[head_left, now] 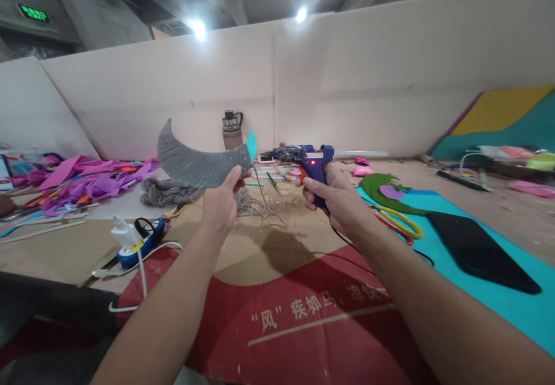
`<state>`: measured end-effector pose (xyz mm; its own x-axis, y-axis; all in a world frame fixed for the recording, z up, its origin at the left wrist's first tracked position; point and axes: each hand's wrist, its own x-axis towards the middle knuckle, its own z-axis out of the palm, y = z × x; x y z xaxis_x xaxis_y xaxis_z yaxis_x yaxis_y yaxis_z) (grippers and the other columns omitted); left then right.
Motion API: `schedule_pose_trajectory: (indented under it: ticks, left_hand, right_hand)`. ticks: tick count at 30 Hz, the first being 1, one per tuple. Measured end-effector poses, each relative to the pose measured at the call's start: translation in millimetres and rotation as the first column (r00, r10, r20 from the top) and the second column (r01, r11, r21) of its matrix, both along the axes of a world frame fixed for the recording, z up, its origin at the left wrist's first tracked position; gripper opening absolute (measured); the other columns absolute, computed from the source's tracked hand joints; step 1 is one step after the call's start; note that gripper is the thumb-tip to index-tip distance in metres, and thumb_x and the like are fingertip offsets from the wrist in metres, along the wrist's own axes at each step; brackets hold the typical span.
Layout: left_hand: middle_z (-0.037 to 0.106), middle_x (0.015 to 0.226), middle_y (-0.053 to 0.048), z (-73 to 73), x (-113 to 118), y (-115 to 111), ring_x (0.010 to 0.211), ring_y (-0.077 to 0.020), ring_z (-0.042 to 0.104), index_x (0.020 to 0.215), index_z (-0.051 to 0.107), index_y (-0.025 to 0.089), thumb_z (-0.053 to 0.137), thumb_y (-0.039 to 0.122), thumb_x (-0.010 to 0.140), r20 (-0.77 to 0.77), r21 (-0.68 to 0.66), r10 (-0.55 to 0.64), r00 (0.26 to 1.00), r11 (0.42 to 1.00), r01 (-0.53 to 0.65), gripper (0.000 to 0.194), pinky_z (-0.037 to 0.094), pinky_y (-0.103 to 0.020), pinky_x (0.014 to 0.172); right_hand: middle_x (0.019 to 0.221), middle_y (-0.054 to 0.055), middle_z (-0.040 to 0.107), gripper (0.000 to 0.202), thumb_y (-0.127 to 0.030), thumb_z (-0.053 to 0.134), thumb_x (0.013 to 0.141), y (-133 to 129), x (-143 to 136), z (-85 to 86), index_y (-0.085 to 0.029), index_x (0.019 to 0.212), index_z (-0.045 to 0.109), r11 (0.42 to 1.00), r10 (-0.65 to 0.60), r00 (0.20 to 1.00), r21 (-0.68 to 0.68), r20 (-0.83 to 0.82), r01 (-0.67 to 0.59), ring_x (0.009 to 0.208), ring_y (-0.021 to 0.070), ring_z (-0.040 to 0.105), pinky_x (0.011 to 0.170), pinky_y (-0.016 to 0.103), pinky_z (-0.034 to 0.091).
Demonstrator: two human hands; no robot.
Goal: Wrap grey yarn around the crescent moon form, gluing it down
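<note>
Holding the crescent up over the table, your left hand pinches its lower edge near the right end, thumb in front. Its long axis runs left to right, roughly level, with the hollow side up and both horns pointing upward. Your right hand is wrapped around the grip of the glue gun, which lies level in the air, nozzle to the left, aimed towards the crescent's bare tip with a gap between them.

Behind the crescent stands a bottle against the white panel. Grey yarn is heaped below and behind the crescent, with loose strands trailing across the cardboard near your left hand. Purple scraps and a power strip crowd the left side. Right of the gun lie a green piece, scissors and a phone, partly on a blue sheet.

The crescent is covered in grey strands laid closely across its width; only the right horn shows smooth cyan. The gun is blue, smeared around the barrel, with a red light glowing.
</note>
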<state>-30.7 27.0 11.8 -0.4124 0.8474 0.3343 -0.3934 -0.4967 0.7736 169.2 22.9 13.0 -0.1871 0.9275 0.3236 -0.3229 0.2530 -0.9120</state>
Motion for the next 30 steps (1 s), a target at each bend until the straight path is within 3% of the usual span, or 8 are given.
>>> schedule_pose_trajectory:
  ticks: [9,21,26,30]
  left_hand:
    - [0.073,0.078,0.0,-0.4,3,-1,0.064,-0.0117,0.067,0.084,0.071,0.018,0.087,0.024,0.057,0.004,-0.003,-0.028,1.0,1.0,0.028,0.032,0.047,-0.023,0.061]
    - [0.072,0.074,0.0,1.2,3,-1,0.063,-0.0122,0.068,0.079,0.07,0.016,0.087,0.024,0.056,0.025,-0.01,-0.025,0.999,1.0,0.025,0.029,0.048,-0.023,0.061]
    - [0.074,0.075,0.0,0.9,-1,2,0.065,-0.0127,0.068,0.074,0.071,0.018,0.086,0.023,0.056,0.062,-0.031,-0.007,0.998,0.999,0.009,0.024,0.049,-0.024,0.063]
    - [0.074,0.076,0.0,0.8,-4,3,0.066,-0.0117,0.068,0.074,0.071,0.019,0.084,0.023,0.06,0.072,-0.028,-0.011,0.997,1.0,0.013,0.02,0.05,-0.024,0.066]
  right_hand:
    - [0.08,-0.003,0.059,0.026,-0.033,0.065,0.078,2,-2,-5.8,-0.022,0.095,0.049,0.997,-0.045,0.992,0.068,0.121,0.037,0.053,0.0073,0.043,0.045,0.024,0.034]
    - [0.081,-0.002,0.058,0.026,-0.037,0.063,0.083,7,2,-13.0,-0.023,0.098,0.05,0.991,-0.079,0.962,0.126,0.261,0.048,0.055,0.0089,0.045,0.047,0.025,0.038]
    - [0.08,-0.002,0.06,0.027,-0.034,0.066,0.077,2,3,-5.5,-0.022,0.095,0.05,0.998,-0.023,0.98,0.058,0.198,0.012,0.052,0.0076,0.042,0.044,0.024,0.034]
    - [0.079,-0.003,0.06,0.034,-0.032,0.072,0.07,3,7,0.1,-0.021,0.093,0.05,0.996,0.063,0.995,-0.076,0.083,-0.056,0.052,0.0065,0.042,0.044,0.022,0.03]
